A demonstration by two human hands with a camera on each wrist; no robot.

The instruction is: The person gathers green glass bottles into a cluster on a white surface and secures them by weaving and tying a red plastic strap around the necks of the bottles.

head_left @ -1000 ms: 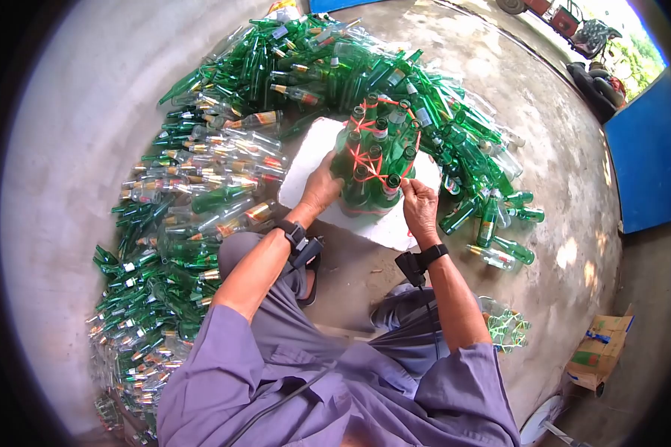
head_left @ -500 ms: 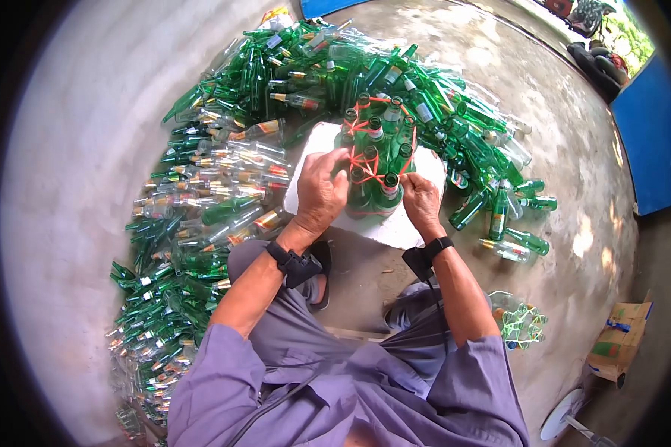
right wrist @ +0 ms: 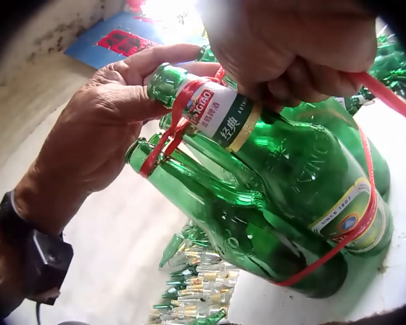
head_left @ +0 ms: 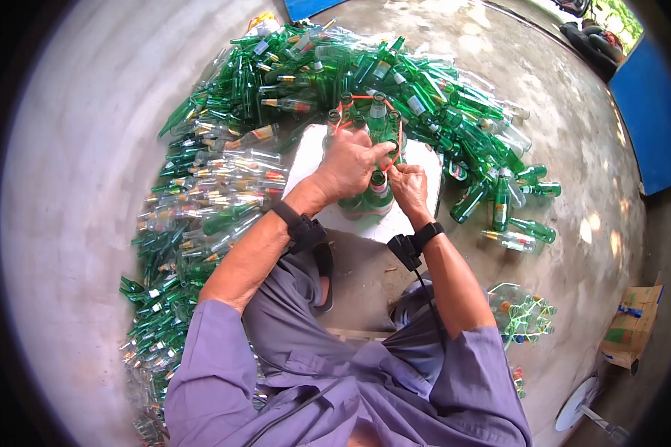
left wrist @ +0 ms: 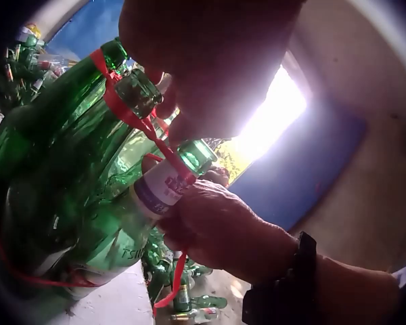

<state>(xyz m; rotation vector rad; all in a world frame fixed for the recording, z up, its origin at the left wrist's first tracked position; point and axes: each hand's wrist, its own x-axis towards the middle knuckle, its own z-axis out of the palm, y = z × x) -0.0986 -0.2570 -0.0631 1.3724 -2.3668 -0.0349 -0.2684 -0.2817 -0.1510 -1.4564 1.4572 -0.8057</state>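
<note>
Green glass beer bottles point(head_left: 376, 200) stand upright in a tight bundle on a white block point(head_left: 359, 226). Red plastic strap point(right wrist: 372, 183) runs round their lower bodies and is wound about the necks. My left hand point(head_left: 344, 165) reaches over the near necks, fingers extended, its fingertips partly hidden behind a bottle mouth in the right wrist view. Beside the nearest neck, my right hand point(head_left: 410, 188) pinches the red strap, and a loose length point(left wrist: 179, 277) hangs below it. A labelled bottle neck point(right wrist: 220, 112) lies between the two hands in the right wrist view.
Heaps of loose green and clear bottles point(head_left: 216, 179) curve round the left and far sides, with more bottles point(head_left: 503, 201) at the right. A bundle tied with pale green strap point(head_left: 525, 316) stands near my right knee. A cardboard box point(head_left: 632, 324) lies farther right.
My left hand has left the bundle's left side and moved up and right over the bottle necks. My right hand stays by the nearest neck with the strap.
</note>
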